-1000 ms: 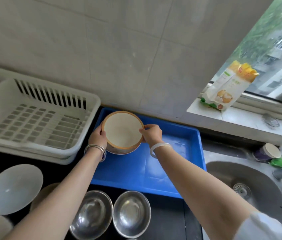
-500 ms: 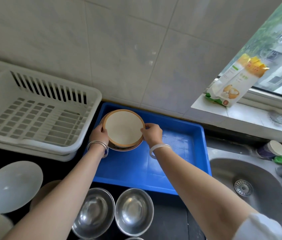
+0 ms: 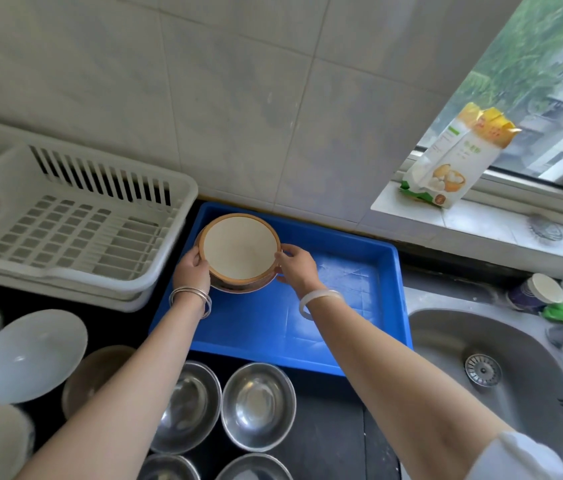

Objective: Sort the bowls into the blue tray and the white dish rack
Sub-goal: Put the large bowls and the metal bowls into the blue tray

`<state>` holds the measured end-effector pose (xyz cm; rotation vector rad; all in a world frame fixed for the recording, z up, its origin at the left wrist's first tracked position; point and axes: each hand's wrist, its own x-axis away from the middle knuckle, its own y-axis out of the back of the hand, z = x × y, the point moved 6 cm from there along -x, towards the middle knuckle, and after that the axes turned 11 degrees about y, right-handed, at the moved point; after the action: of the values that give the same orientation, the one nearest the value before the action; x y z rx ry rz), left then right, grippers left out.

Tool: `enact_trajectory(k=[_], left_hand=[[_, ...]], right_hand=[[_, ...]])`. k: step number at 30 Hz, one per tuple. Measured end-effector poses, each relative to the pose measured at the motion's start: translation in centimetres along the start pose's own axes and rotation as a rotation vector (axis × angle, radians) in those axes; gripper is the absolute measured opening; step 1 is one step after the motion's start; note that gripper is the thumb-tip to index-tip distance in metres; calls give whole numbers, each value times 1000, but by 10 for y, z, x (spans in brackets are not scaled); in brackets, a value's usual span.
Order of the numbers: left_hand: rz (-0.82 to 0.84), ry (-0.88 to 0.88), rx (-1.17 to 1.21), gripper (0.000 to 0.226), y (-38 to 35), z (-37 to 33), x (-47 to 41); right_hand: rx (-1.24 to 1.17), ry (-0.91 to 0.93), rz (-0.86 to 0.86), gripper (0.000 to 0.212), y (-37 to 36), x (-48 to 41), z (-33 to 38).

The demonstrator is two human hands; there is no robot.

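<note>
Your left hand (image 3: 192,268) and right hand (image 3: 295,263) curl round opposite sides of the tan-rimmed bowl (image 3: 240,251), thumbs over the rim and the other fingers (image 3: 286,251) tucked under its brown outside, so both grips are closed on it. The bowl sits upright between your hands in the far left corner of the blue tray (image 3: 342,306) (whether its foot touches the tray floor, you cannot tell from here). Compared with a second ago the bowl has come down and a little farther into that corner, and your hold on it is unchanged. Just left of your left fingers stands the white dish rack (image 3: 83,233), with nothing in it. Nearer you than your hands, on the dark counter (image 3: 335,431), wait the steel bowls (image 3: 257,407) and, beyond your left forearm, the white bowls (image 3: 31,355) with a brown one (image 3: 89,372) beside them. Well to the right of your right hand lies the steel sink (image 3: 446,334), and above it a flour packet (image 3: 453,168) stands on the windowsill (image 3: 501,223) against the window; pale wall tiles (image 3: 238,98) rise behind the tray.
</note>
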<state>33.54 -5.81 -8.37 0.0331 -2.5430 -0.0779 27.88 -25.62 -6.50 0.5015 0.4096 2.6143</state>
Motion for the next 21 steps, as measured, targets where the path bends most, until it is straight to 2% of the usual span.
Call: enact_trajectory(k=[4,8,12,15,18,21], left_hand=[[52,44,15,40,15,15,30],[84,62,-106,33,31,42,82],[92,86,-318,22,47,87,142],[96,90,-509,18,50,119,175],[116,49,-641,21,46,139,196],[133,14,-725,27,40,151,207]], right_hand=[[-54,44,39,34,14,38,5],[-123,60,102,23,28,92,-3],[-184,24,240,18,36,149,-31],[-68,-16,282,20,39,180,-68],[157,-33,259,15,41,195,-102],[174,-87,301,14,32,201,-121]])
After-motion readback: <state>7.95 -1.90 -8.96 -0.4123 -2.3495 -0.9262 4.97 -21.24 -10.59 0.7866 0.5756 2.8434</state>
